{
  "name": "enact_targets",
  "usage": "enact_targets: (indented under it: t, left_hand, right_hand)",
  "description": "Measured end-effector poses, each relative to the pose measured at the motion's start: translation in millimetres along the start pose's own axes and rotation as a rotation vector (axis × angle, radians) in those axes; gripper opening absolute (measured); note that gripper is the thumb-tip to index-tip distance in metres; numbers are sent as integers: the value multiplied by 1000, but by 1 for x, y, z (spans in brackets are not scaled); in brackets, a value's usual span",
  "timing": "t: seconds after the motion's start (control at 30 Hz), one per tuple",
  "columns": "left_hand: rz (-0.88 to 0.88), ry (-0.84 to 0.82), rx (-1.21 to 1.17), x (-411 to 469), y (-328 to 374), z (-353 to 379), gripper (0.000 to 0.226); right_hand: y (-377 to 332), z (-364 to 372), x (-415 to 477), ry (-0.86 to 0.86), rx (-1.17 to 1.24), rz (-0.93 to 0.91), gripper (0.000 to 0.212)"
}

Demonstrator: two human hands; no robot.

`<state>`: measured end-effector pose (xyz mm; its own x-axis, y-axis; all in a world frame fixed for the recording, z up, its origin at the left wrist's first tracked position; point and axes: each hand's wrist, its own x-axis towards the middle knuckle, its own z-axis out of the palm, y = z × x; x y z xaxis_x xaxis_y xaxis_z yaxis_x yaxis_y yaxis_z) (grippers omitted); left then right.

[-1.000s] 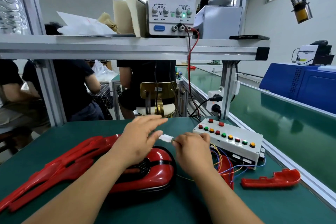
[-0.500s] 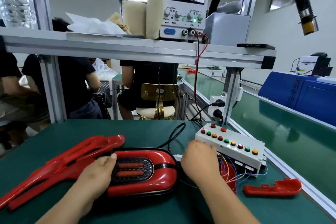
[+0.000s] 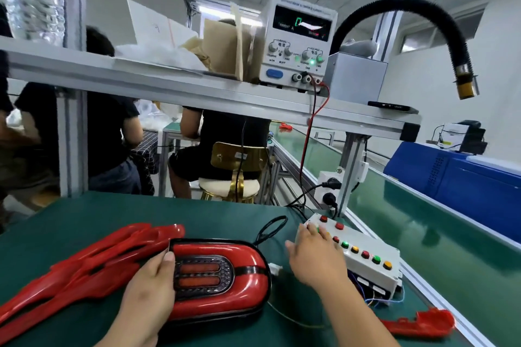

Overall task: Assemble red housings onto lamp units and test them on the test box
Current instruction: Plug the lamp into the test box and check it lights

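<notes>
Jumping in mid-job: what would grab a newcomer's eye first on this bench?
The glossy red lamp unit lies front and centre on the green mat, with the left hand resting on its left end. Just right of it, the right hand reaches onto the white test box with its row of coloured buttons. Left of the lamp lies a pile of long red housings.
</notes>
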<state>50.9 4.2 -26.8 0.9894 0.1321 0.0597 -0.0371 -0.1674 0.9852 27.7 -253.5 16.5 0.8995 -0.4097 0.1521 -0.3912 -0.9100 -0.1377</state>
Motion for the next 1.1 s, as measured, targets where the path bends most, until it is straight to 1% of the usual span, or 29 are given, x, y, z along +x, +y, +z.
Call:
enact_targets:
  t: [0.13, 0.27, 0.4, 0.63, 0.83, 0.93, 1.1]
  left_hand:
    - [12, 10, -29, 4, -2, 1, 42]
    - [4, 52, -29, 6, -4, 3, 40]
    - [9, 67, -71, 8, -8, 5, 38]
    - [-1, 40, -121, 11, -14, 6, 38]
    - [24, 18, -113, 7, -12, 6, 40]
    - [31, 17, -121, 10, -14, 6, 36]
    - [-3, 4, -169, 14, -19, 7, 35]
  right_hand:
    - [5, 13, 21, -14, 8, 6, 69]
    - [6, 22, 27, 3, -73, 27, 80]
    - [3, 25, 25, 18, -119, 33, 87]
    - [1, 25, 20, 24, -144, 42, 90]
    - [6, 25, 22, 9, -112, 67, 87]
    - [10, 28, 21, 17, -156, 27, 86]
    - [11, 29, 19, -20, -256, -19, 92]
